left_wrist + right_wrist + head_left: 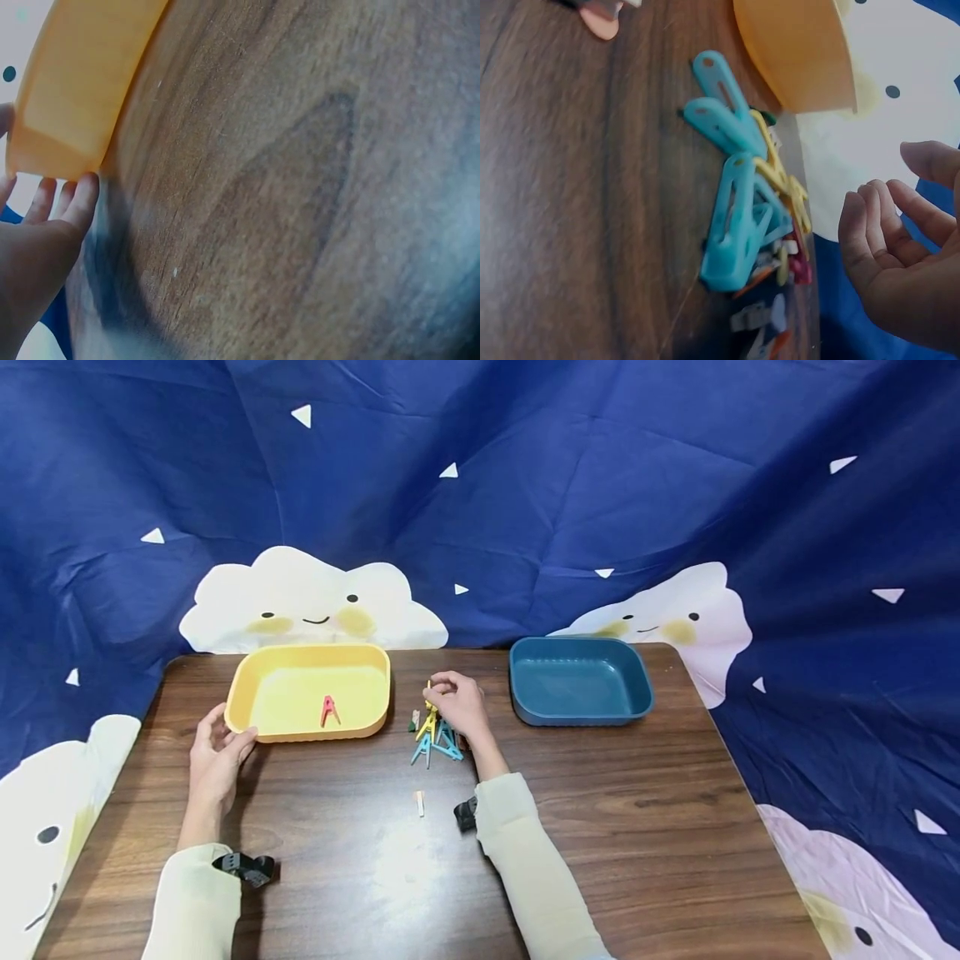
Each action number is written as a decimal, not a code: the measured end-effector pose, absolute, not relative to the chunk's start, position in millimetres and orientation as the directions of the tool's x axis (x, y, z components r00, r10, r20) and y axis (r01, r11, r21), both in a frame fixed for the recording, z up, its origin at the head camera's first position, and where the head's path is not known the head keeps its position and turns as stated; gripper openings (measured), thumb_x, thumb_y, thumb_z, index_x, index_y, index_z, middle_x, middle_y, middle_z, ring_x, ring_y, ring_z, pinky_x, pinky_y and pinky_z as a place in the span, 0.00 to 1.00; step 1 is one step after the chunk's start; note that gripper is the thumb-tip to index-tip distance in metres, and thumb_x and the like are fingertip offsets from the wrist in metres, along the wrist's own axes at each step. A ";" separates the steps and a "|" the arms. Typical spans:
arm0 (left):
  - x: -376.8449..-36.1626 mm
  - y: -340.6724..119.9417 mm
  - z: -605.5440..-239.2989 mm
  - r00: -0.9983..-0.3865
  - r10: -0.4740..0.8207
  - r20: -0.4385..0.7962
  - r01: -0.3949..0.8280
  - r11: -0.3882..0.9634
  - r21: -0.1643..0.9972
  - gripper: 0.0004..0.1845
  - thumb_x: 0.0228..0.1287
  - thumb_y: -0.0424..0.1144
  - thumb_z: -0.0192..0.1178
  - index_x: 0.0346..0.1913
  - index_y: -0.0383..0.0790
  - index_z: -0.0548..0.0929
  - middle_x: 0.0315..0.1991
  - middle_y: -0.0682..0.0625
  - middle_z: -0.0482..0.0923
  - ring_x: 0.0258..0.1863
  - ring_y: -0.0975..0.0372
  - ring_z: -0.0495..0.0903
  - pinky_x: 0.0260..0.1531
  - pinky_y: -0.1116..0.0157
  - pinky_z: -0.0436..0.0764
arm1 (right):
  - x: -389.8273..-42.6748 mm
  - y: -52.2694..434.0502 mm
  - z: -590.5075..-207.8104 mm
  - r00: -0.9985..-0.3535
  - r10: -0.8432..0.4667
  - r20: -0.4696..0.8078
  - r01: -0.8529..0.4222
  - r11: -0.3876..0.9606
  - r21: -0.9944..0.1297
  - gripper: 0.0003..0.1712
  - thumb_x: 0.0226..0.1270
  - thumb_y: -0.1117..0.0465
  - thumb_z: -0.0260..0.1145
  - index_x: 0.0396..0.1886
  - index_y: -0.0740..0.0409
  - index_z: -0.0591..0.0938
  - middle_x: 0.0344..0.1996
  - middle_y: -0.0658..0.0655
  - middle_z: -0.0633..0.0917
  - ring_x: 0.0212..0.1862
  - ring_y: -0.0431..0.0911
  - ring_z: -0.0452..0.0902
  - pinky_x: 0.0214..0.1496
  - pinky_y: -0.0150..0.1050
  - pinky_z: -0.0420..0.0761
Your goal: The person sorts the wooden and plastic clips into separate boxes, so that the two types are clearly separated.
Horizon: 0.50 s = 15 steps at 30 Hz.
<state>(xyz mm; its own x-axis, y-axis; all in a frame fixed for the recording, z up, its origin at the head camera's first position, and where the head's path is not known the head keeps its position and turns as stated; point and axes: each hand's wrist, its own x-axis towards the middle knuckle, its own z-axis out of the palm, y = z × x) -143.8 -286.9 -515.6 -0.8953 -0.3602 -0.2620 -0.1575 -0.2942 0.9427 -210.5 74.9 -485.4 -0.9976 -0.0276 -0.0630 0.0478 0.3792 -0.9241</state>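
Note:
My left hand (213, 760) holds the near left corner of a yellow plastic bin (315, 737), thumb on the front wall, fingers along the side. In the left wrist view, fingertips touch the bin's wall (75, 97). A red clothespin (328, 710) lies inside the bin. My right hand (459, 703) is over a small pile of clothespins, its fingers bent and thumb apart in the right wrist view, with nothing visible between them. Blue clothespins (731, 225) and yellow clothespins (776, 161) lie in the pile, with smaller pegs (754, 316) partly hidden beside them.
A dark blue plastic bin (581, 681) stands at the back right of the wooden table (637, 827). One small pale peg (420, 803) lies apart, nearer the front. Behind the table hangs a blue curtain (525, 510) with clouds.

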 end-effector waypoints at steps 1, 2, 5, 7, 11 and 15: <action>-143.6 -286.7 -515.9 -0.894 -0.362 -0.266 -0.159 -0.298 0.941 0.38 0.66 0.25 0.65 0.75 0.49 0.64 0.56 0.52 0.66 0.49 0.67 0.74 0.47 0.76 0.81 | -210.2 76.6 -487.1 -0.998 -0.022 -0.065 0.051 0.389 -0.920 0.19 0.67 0.59 0.70 0.54 0.62 0.85 0.36 0.54 0.87 0.36 0.43 0.81 0.39 0.37 0.79; -143.4 -286.3 -516.1 -0.892 -0.364 -0.268 -0.160 -0.300 0.940 0.39 0.66 0.25 0.65 0.76 0.49 0.64 0.56 0.53 0.67 0.49 0.67 0.74 0.46 0.76 0.81 | -210.1 78.6 -489.2 -0.998 -0.016 -0.066 0.055 0.396 -0.917 0.19 0.67 0.59 0.70 0.55 0.63 0.85 0.36 0.54 0.87 0.36 0.42 0.81 0.40 0.37 0.79; -142.9 -285.4 -516.8 -0.888 -0.370 -0.271 -0.158 -0.308 0.938 0.40 0.65 0.25 0.66 0.77 0.48 0.64 0.57 0.54 0.68 0.49 0.67 0.72 0.46 0.76 0.81 | -209.6 84.9 -493.9 -0.997 0.013 -0.076 0.074 0.404 -0.912 0.20 0.65 0.58 0.69 0.55 0.62 0.85 0.36 0.53 0.87 0.35 0.42 0.81 0.44 0.38 0.79; -142.9 -285.0 -517.3 -0.887 -0.376 -0.269 -0.154 -0.307 0.939 0.39 0.66 0.25 0.65 0.77 0.48 0.64 0.57 0.54 0.68 0.50 0.66 0.72 0.47 0.76 0.80 | -209.8 89.2 -497.3 -0.995 0.029 -0.094 0.098 0.386 -0.917 0.20 0.64 0.58 0.70 0.55 0.62 0.85 0.35 0.52 0.87 0.35 0.43 0.82 0.43 0.38 0.79; -142.7 -284.6 -518.1 -0.882 -0.390 -0.264 -0.146 -0.307 0.940 0.39 0.66 0.24 0.64 0.77 0.48 0.65 0.57 0.53 0.68 0.50 0.66 0.72 0.47 0.76 0.80 | -210.9 95.8 -501.8 -0.991 0.041 -0.124 0.130 0.361 -0.923 0.21 0.64 0.59 0.70 0.55 0.62 0.85 0.37 0.52 0.87 0.36 0.44 0.84 0.42 0.37 0.81; -142.7 -283.8 -518.9 -0.886 -0.385 -0.259 -0.144 -0.303 0.942 0.38 0.67 0.24 0.64 0.77 0.49 0.65 0.58 0.52 0.68 0.50 0.66 0.71 0.47 0.76 0.80 | -211.3 100.4 -502.2 -0.991 0.059 -0.124 0.137 0.368 -0.920 0.21 0.64 0.60 0.71 0.55 0.63 0.85 0.38 0.54 0.87 0.40 0.46 0.85 0.43 0.39 0.83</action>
<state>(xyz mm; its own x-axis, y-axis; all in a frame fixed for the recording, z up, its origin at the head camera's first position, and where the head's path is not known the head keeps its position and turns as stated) -142.7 -283.8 -518.9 -0.8859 -0.3849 -0.2589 -0.1436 -0.3032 0.9421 -211.3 100.4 -502.2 -0.9905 0.0594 -0.1240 0.1371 0.3676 -0.9198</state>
